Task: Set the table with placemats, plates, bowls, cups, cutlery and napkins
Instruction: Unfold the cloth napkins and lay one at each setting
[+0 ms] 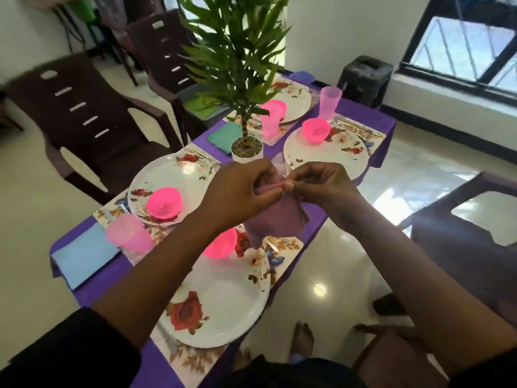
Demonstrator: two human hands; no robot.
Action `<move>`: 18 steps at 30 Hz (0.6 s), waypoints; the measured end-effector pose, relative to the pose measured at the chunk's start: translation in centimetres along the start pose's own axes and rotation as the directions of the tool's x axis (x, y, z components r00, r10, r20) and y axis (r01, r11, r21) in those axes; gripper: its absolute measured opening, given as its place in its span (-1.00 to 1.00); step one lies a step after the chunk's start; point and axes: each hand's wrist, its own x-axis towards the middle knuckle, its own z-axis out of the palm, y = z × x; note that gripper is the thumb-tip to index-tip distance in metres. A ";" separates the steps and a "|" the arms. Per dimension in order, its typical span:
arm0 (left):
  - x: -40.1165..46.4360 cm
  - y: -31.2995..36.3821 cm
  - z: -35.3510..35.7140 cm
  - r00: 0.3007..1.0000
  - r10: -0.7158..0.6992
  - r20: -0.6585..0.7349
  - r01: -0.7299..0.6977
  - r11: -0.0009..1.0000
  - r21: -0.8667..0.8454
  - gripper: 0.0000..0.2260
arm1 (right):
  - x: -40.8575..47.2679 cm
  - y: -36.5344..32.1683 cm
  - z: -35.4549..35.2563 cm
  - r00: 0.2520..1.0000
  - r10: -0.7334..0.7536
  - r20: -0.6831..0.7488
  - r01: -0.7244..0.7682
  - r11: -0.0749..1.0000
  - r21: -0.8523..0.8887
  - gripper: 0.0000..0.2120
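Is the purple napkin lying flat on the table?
No, the purple napkin hangs in the air, pinched at its top by the left hand and right hand.

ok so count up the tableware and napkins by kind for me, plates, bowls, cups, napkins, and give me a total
Floral plates: 4
Pink bowls: 4
Pink cups: 3
Napkins: 3, light blue, teal, purple pinched by the left hand and right hand
Total: 14
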 end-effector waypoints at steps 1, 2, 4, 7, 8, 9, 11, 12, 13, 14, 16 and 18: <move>0.2 -0.5 0.1 0.999 -0.016 0.029 0.014 0.999 0.041 -0.76 | 0.6 0.2 -0.5 1.000 -0.015 -0.001 0.015 1.000 -0.028 -0.74; 0.3 -1.0 0.1 0.998 -0.036 0.056 0.031 0.995 0.099 -0.72 | 1.2 0.4 -1.2 1.000 -0.019 -0.007 0.019 0.999 -0.046 -0.78; 0.3 -1.7 0.2 0.993 -0.081 0.081 0.067 0.985 0.156 -0.70 | 2.3 0.8 -2.5 1.000 -0.019 -0.023 0.018 0.997 -0.069 -0.83; -0.2 -1.4 0.5 0.997 -0.077 0.029 0.068 0.970 0.234 -0.71 | 3.4 1.2 -3.6 0.999 -0.049 -0.004 0.048 0.990 -0.130 -0.89; -0.3 -1.3 0.8 0.998 -0.056 -0.005 0.055 0.948 0.314 -0.72 | 3.7 1.3 -3.8 0.998 -0.059 -0.008 0.057 0.988 -0.141 -0.90; -0.3 -1.2 1.0 0.999 -0.032 -0.040 0.045 0.924 0.380 -0.73 | 4.0 1.2 -4.2 0.998 -0.064 -0.021 0.060 0.988 -0.144 -0.91; -0.3 -1.3 1.0 0.996 -0.021 -0.092 0.059 0.904 0.422 -0.72 | 4.5 1.0 -4.9 0.997 -0.066 -0.039 0.060 0.989 -0.133 -0.89; -0.3 -1.4 1.0 0.994 -0.017 -0.111 0.063 0.902 0.428 -0.71 | 4.7 0.9 -5.4 0.997 -0.070 -0.032 0.064 0.987 -0.145 -0.89; -0.3 -1.5 1.0 0.991 -0.003 -0.132 0.060 0.901 0.430 -0.73 | 4.8 0.8 -5.7 0.996 -0.084 -0.021 0.079 0.982 -0.170 -0.89; -0.3 -1.4 1.1 0.987 0.014 -0.161 0.056 0.904 0.423 -0.75 | 4.9 0.6 -6.1 0.995 -0.099 -0.010 0.096 0.978 -0.184 -0.90; -0.1 -1.2 1.2 0.978 -0.014 -0.209 0.082 0.943 0.322 -0.75 | 5.3 0.3 -6.5 0.993 -0.118 0.008 0.118 0.982 -0.150 -0.89; 0.3 -0.6 1.4 0.970 -0.152 -0.191 0.165 0.985 0.053 -0.73 | 5.7 0.0 -6.7 0.994 -0.107 0.031 0.110 0.986 -0.127 -0.86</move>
